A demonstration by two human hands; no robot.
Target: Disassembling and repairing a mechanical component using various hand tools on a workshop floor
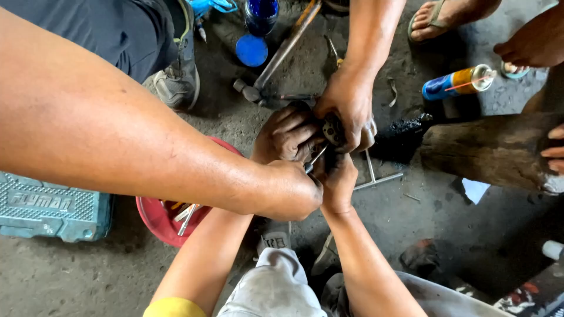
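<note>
1. Crouching over a small dark metal part (333, 129), the person works amid a knot of four hands just above a dirty concrete floor.
2. Their left hand (288, 138), blackened with grease, presses against the left side of the part with its fingers curled shut on it.
3. Their right hand (338, 182) comes up just below the part. Its fingers are hidden underneath, so I cannot tell whether they grip it.
4. A co-worker's fist (291, 191), below and left of the part, clamps a thin metal tool (314, 159) that points up at it.
5. Another co-worker's hand (351, 103) covers the part from above.
6. Left of and below the part sits a red bowl (154, 218), with a teal tool case (53, 208) farther left.
7. Right of the part lies a wooden log (493, 149), with a spray can (458, 82) above that.
8. A hammer (258, 82) lies above and left of the part.
</note>
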